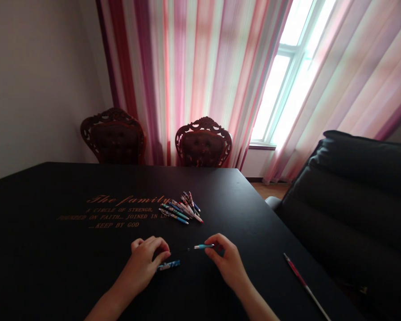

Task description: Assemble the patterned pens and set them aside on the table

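My right hand (224, 255) pinches a light-blue pen part (203, 246) with a pale collar between thumb and forefinger, lying level and pointing left. A thin, dark, partly clear piece (188, 249) shows just past its left end, too faint to identify. My left hand (151, 253) is closed in a pinch facing it; whatever its fingertips hold is hidden or too small to name. Beside and below the left fingers is a blue-and-white patterned pen barrel (169, 265); whether the hand touches it I cannot tell. Beyond both hands lies a pile of several pens (180, 210).
A red-and-silver pen-like stick (302, 281) lies near the right edge of the black table (70, 263), which carries printed lettering (120, 209). Two carved chairs (203, 145) stand behind the far edge. A black leather seat (361, 200) is at the right.
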Tool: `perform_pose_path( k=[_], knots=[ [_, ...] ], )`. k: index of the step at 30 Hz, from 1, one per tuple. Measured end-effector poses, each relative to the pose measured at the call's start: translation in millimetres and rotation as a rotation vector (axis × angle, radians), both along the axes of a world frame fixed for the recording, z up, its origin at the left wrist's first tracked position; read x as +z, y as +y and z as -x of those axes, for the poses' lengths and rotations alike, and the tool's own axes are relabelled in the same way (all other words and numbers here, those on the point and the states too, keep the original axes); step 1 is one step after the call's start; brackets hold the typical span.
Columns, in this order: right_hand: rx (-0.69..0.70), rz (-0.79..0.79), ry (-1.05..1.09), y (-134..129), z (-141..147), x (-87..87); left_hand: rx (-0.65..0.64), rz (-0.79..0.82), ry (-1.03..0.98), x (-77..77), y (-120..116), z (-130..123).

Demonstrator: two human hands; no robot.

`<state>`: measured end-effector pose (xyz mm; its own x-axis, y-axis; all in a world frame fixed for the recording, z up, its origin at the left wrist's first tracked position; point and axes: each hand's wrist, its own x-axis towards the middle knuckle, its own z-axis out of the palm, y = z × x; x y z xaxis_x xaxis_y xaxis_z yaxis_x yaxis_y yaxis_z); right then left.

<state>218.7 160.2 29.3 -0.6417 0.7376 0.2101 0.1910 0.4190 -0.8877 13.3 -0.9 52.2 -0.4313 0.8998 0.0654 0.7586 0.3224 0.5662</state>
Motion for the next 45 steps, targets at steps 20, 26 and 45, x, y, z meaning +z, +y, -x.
perform_pose_path(
  k=[20, 26, 45],
  knots=[
    [0.048, 0.030, -0.025, -6, 2, 1.7, -0.014, -0.059, -0.066, 4.9, 0, -9],
    [0.100, 0.066, -0.001, -15, 7, -3.8, -0.059, -0.111, -0.088, 0.1, 3, -20],
    [0.054, 0.185, 0.070, 23, -8, -14.1, -0.020, 0.011, 0.021, -0.8, -4, 1]
  ],
)
